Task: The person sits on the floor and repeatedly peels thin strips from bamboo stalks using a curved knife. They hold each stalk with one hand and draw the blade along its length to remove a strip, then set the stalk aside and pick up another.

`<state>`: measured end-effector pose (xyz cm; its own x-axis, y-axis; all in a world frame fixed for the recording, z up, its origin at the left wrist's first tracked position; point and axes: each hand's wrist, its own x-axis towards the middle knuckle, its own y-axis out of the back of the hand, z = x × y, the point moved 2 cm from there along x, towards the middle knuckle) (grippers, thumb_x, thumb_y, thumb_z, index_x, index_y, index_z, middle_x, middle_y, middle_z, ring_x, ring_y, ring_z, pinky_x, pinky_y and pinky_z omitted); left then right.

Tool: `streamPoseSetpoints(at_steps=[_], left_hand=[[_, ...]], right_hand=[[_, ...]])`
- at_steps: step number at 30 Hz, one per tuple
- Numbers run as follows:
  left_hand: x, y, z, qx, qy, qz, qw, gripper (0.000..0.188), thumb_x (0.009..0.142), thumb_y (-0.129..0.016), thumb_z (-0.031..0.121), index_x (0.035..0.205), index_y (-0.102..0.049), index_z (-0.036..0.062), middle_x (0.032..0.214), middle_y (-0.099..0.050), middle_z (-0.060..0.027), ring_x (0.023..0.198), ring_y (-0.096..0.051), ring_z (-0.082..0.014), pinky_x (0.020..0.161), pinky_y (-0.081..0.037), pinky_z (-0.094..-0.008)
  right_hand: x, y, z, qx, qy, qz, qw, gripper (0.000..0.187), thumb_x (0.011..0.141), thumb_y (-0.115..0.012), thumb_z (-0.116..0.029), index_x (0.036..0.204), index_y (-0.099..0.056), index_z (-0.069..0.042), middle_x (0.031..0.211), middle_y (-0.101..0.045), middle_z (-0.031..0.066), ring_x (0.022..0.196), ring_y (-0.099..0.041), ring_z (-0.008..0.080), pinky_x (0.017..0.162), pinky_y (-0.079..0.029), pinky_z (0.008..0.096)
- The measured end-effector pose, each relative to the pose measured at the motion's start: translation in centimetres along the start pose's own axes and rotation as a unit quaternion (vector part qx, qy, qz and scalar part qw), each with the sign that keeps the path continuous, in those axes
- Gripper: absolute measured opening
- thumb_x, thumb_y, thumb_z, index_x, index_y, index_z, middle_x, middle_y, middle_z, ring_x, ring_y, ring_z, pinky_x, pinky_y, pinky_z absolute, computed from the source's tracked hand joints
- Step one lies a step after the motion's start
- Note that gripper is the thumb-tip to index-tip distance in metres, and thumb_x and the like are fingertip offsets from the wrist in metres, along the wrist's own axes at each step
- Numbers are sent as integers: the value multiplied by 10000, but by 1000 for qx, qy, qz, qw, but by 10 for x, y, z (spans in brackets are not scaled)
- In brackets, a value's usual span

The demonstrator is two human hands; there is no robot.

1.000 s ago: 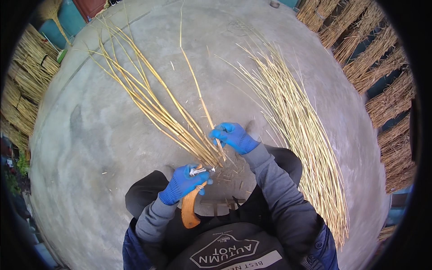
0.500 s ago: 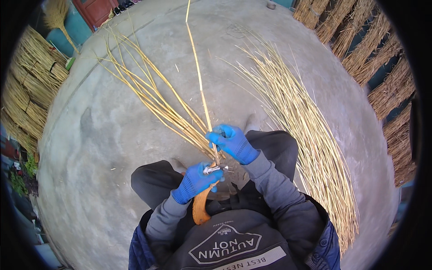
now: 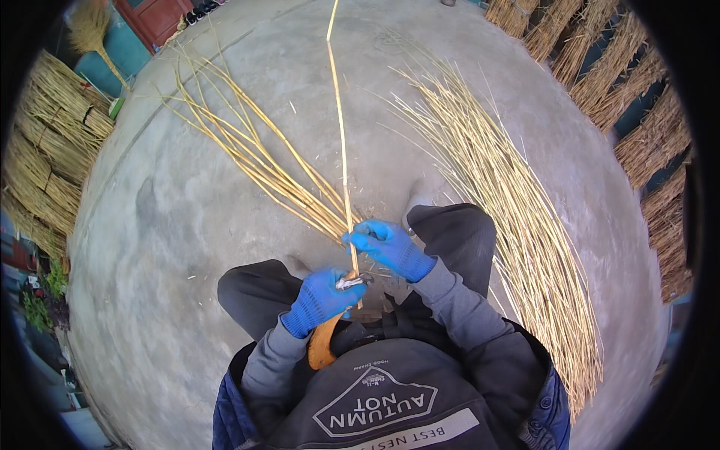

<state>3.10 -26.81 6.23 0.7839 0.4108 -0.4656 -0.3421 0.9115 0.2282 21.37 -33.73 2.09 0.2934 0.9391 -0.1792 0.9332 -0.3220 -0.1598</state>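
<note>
My left hand (image 3: 321,301), in a blue knit glove, is closed around a tool with a curved wooden handle (image 3: 322,343) and a small metal head (image 3: 349,283). Its fingers hide most of the head, so the exact kind of tool does not show. My right hand (image 3: 388,247), gloved the same way, pinches a long pale yellow stalk (image 3: 339,120) just above the tool. That stalk stands away from me toward the far edge, and its near end passes beside or through the metal head; which of the two is unclear.
Left of the stalk, a loose bunch of thicker stalks (image 3: 277,176) lies on the concrete floor (image 3: 165,247). A large pile of thin stalks (image 3: 525,247) stretches along my right side. Bundles (image 3: 56,127) lean at the left wall, more bundles (image 3: 615,71) at the right, and a broom (image 3: 97,37) far left.
The stalk has slid toward me and swung slightly right at its far end; its near end now shows below the tool. My right hand has come a little closer. The tool handle has shifted slightly left.
</note>
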Motion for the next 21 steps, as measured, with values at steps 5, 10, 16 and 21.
streamPoseSetpoints(at_steps=[5,10,16,21], left_hand=[[-3,-4,-11,29,-16,27,999,325,882,-788,288,952,-706,-19,701,-719,-90,626,-718,-140,605,-578,-286],[4,18,-7,-63,-29,103,992,290,887,-781,235,963,-703,-34,740,-719,-99,638,-706,-129,593,-580,-282],[19,34,12,-108,-20,181,977,317,899,-777,233,1010,-702,-55,780,-705,-83,671,-685,-118,595,-566,-268],[42,27,2,-211,-45,204,955,343,907,-790,238,1040,-702,-65,830,-699,-63,731,-631,-74,624,-526,-244]], right_hand=[[22,2,-5,38,60,-8,997,192,974,-700,-197,1036,-716,-16,901,-717,29,826,-641,91,760,-538,276],[2,-23,19,-23,6,-39,999,232,1024,-623,-190,1141,-692,-2,1006,-708,65,906,-653,115,819,-540,286],[-33,-31,5,-145,121,107,976,253,966,-674,-259,1089,-706,-40,945,-718,156,821,-709,246,734,-552,357],[-47,-39,8,-239,87,91,963,247,925,-712,-303,956,-682,-59,770,-657,179,714,-661,379,630,-513,433]])
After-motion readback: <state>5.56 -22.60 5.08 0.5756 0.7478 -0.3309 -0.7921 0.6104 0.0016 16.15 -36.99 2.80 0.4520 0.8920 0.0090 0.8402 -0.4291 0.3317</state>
